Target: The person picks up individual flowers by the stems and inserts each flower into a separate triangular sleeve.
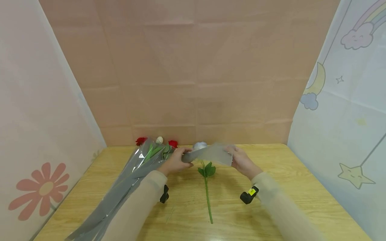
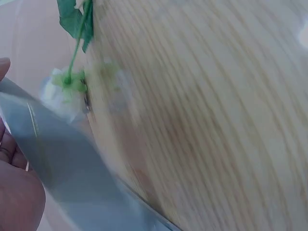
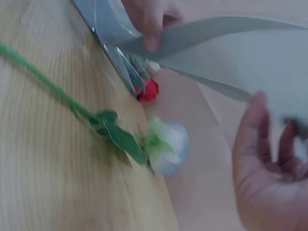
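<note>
Between my hands stretches a strip of grey wrapping paper (image 1: 208, 154), blurred in its middle. My left hand (image 1: 176, 163) pinches its left end, thumb over the paper in the right wrist view. My right hand (image 1: 242, 162) holds the right end with bent fingers; a dark blurred patch by its fingertips is unclear. Beneath the strip lies a single pale blue-white rose (image 3: 169, 147), its green stem (image 1: 208, 197) pointing toward me and its leaves (image 1: 208, 170) partway up. To the left lies a grey-wrapped bouquet (image 1: 120, 187), partly covered by my left forearm.
Red flowers (image 1: 173, 144) and a white flower (image 1: 159, 140) poke out of the bouquet's far end. The wooden table (image 1: 271, 201) ends at a beige backdrop (image 1: 193, 83). Printed cloth walls (image 1: 340, 134) stand at both sides.
</note>
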Demonstrator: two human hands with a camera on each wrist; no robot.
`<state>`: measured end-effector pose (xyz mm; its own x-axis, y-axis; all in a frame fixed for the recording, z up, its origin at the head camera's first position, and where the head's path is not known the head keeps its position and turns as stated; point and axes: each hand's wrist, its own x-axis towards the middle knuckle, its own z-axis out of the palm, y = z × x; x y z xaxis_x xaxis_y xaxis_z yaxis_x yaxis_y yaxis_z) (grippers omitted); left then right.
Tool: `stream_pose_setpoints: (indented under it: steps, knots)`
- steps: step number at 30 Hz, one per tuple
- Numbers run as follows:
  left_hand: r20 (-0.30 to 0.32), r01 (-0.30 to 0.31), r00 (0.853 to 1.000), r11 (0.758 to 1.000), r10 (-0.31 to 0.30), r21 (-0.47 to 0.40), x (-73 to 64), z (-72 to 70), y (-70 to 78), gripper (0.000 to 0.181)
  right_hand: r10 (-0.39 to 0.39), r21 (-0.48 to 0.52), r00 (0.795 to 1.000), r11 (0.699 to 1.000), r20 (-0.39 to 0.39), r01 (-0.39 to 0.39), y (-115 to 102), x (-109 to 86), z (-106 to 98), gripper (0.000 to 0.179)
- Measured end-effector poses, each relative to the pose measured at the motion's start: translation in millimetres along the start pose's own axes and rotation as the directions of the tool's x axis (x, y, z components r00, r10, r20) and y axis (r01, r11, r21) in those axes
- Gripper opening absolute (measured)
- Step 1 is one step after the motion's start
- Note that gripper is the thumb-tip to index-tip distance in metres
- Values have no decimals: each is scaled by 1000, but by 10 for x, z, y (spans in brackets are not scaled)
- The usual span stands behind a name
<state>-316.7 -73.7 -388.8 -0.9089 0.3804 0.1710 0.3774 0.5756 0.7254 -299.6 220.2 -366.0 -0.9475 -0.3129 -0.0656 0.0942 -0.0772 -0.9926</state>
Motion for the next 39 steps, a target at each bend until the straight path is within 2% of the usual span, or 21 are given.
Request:
stream_pose_setpoints:
  steps: [1,3,6,8,12,15,19,22,28,31,35,39]
  knots:
    - [-11,0,1000,1000,0,9,2,-3,-23,57,17,-88,1000,996,-19,-19,1,-5,-29,39]
    - [-19,-4,1000,1000,5,21,-2,-16,-46,55,55,-242,997,968,-59,-68,10,-16,-71,36]
    - [-9,-21,1000,999,21,27,5,-23,-68,55,103,-355,991,926,-89,-128,35,-29,-82,39]
    - [5,-39,999,999,38,19,8,-19,-65,56,138,-340,984,925,-111,-168,56,-31,-54,45]
    - [13,-83,997,996,82,41,19,15,-72,61,158,-195,982,965,-101,-176,100,-26,21,55]
    - [10,-123,992,990,122,73,19,37,-71,70,130,-82,991,988,-31,-132,108,-24,69,56]
    - [18,-145,989,979,143,142,23,58,-50,86,77,-9,995,997,70,-77,80,-20,114,54]
    - [48,-175,984,971,170,162,45,82,0,100,46,-14,994,999,96,-45,59,-13,111,56]
    - [137,-270,956,959,258,84,60,127,179,113,55,-102,996,994,75,-48,51,18,58,58]
    - [156,-242,961,968,229,68,38,142,259,115,70,-158,997,985,42,-62,49,35,7,61]
    - [165,-220,964,975,210,45,17,165,288,115,59,-232,998,971,-5,-59,53,54,-72,62]
    - [169,-219,964,973,204,72,12,202,297,114,51,-284,999,958,1,-49,53,68,-115,63]
